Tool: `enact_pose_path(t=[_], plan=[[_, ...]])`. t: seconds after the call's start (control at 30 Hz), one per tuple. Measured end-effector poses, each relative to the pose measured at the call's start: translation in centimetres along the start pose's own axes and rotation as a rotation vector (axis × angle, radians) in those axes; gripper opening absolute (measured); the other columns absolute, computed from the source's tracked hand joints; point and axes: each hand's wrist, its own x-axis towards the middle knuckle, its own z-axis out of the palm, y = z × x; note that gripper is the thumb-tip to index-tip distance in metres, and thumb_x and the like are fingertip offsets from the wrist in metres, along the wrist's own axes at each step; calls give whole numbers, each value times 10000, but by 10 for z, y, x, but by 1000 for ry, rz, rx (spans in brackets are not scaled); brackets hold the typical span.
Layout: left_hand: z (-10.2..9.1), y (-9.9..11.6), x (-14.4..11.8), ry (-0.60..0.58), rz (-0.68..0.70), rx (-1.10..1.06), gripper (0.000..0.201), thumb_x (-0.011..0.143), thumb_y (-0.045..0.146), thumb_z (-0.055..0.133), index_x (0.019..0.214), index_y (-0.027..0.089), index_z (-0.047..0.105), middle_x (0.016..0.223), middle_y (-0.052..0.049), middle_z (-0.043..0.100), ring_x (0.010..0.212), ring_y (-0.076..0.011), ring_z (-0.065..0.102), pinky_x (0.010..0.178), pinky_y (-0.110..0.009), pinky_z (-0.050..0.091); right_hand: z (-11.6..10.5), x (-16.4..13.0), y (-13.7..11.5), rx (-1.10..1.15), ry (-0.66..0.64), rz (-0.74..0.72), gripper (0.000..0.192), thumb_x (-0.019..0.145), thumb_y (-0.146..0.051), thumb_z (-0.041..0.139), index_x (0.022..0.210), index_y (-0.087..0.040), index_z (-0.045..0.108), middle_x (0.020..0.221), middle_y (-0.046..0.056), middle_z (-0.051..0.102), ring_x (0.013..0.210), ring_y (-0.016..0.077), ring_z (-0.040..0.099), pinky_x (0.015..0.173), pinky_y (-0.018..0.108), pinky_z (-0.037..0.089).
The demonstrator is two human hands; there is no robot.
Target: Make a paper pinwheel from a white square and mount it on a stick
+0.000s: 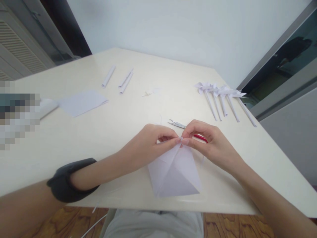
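Note:
A creased sheet of white paper (178, 175) hangs from my fingertips, its lower corners over the table's front part. My left hand (158, 140) is closed in a pinch on its top edge. Right beside it, my right hand (201, 138) pinches the same gathered spot between thumb and forefinger. Just behind the right hand lies a pair of scissors (176, 124) with red handles, the blades pointing left; the fingers partly cover it. What exactly the fingertips fold or press is too small to make out.
Several paper pinwheels (220, 91) on rolled sticks lie at the right. Rolled paper tubes (109, 76) and small paper scraps (148, 93) are farther back. Flat paper sheets (83, 102) lie at the left. The white table (119, 195) ends close to my lap; a wall stands behind it.

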Motion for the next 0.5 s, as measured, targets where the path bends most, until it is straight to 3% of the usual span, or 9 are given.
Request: enact_pose_path(t=[0.5], plan=[[3, 0, 0, 7, 88, 142, 244, 874, 217, 461, 757, 165, 669, 690, 9, 646, 633, -120, 534, 571, -236, 354, 1, 0, 1, -39, 29, 23, 123, 805, -230, 655, 691, -185, 647, 743, -2, 628, 709, 132, 561, 643, 262, 423]])
